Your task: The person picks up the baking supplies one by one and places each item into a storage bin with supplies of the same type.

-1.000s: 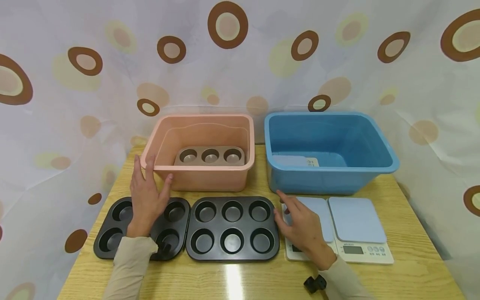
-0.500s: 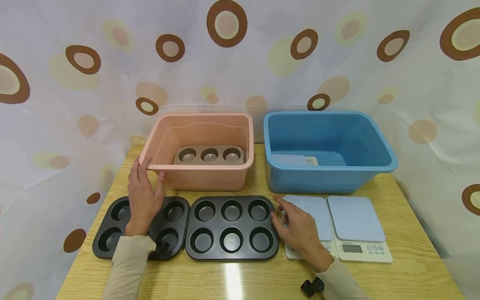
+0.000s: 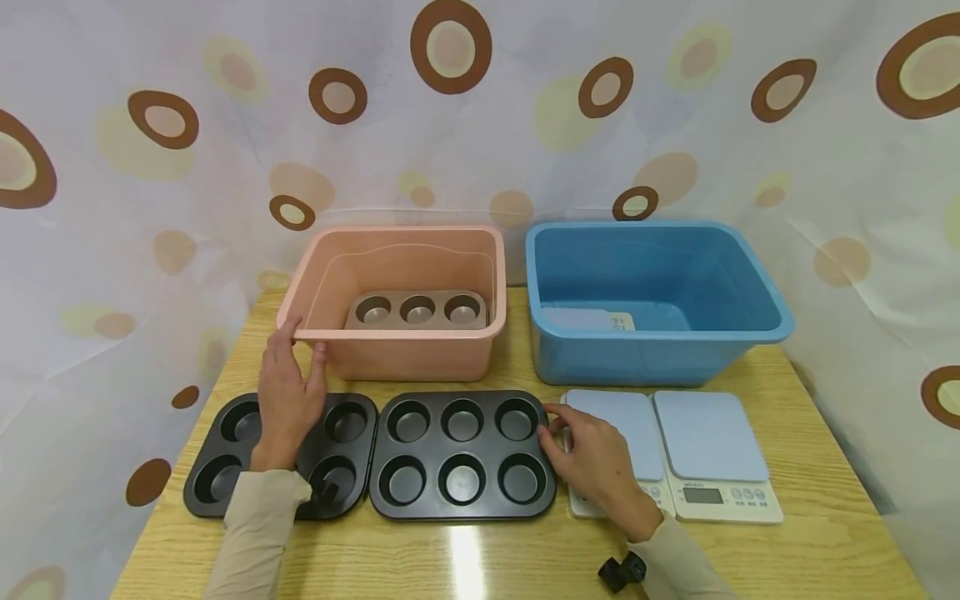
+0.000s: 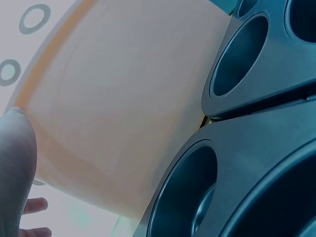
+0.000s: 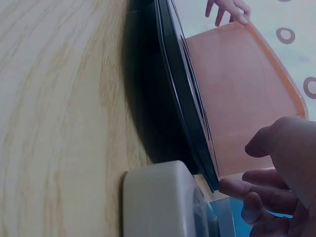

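Note:
My left hand point(image 3: 285, 404) is at the front left corner of the pink bin point(image 3: 408, 360), fingertips at its rim and thumb before the front wall. In the left wrist view the thumb point(image 4: 19, 163) reaches the rim, the fingers apart beyond it. A dark six-cup muffin tin point(image 3: 352, 450) lies partly hidden under this forearm. Beside it sits a second dark muffin tin point(image 3: 463, 446). My right hand point(image 3: 600, 467) hovers over a kitchen scale point(image 3: 626, 417), loosely bent, one fingertip at that tin's upper right corner. The right wrist view shows its thumb point(image 5: 259, 143) apart from the tin.
Another kitchen scale point(image 3: 712, 437) stands to the right, beside the first. Behind them is a blue bin point(image 3: 622, 367) with a pale scale point(image 3: 573, 319) inside. The pink bin contains a brownish muffin tin point(image 3: 395, 312). A patterned sheet point(image 3: 480, 125) backs the wooden table point(image 3: 375, 558).
The left hand has lowered slightly, its fingers settling at the pink bin's rim. My right hand has shifted down and left, bringing its fingertips to the middle tin's edge.

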Demonstrator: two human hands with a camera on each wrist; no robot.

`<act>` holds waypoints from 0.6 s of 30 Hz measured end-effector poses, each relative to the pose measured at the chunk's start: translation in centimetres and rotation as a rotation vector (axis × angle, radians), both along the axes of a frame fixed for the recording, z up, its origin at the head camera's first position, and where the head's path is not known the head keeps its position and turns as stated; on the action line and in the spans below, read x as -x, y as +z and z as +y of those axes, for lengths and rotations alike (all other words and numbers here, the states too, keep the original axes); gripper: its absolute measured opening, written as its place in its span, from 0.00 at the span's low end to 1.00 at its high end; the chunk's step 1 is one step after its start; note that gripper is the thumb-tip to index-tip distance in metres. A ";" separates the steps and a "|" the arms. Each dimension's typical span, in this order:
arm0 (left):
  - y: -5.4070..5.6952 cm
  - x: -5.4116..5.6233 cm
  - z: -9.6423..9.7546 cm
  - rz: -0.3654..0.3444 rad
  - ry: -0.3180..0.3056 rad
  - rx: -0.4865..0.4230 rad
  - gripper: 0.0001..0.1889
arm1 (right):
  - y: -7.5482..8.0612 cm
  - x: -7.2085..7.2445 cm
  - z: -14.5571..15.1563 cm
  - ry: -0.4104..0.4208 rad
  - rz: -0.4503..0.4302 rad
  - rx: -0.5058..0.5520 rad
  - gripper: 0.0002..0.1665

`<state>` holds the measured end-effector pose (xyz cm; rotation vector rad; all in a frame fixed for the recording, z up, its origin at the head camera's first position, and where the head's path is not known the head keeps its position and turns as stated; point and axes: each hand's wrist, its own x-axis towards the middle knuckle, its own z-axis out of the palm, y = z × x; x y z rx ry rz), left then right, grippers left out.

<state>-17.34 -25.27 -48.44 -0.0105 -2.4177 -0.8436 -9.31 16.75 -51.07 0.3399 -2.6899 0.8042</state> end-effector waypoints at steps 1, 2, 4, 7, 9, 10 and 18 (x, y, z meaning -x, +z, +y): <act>0.0 0.0 0.0 -0.001 -0.002 -0.004 0.31 | 0.0 0.0 0.0 -0.004 -0.002 -0.004 0.19; 0.0 0.0 0.0 0.000 -0.003 -0.009 0.31 | 0.0 0.0 0.0 -0.008 -0.006 -0.007 0.19; -0.1 0.0 0.0 0.003 -0.004 -0.016 0.31 | 0.0 0.0 0.0 -0.016 -0.016 -0.013 0.19; -0.2 0.1 -0.1 0.015 -0.007 -0.017 0.30 | 0.0 0.0 0.0 -0.022 -0.027 -0.021 0.19; -0.3 0.1 -0.2 0.027 -0.010 -0.019 0.30 | 0.0 -0.1 -0.1 -0.024 -0.037 -0.027 0.19; -0.3 0.2 -0.2 0.032 -0.013 -0.021 0.29 | -0.1 -0.1 -0.1 -0.025 -0.041 -0.030 0.19; -0.4 0.2 -0.2 0.044 -0.010 -0.032 0.27 | -0.2 -0.1 0.0 -0.029 -0.080 -0.065 0.19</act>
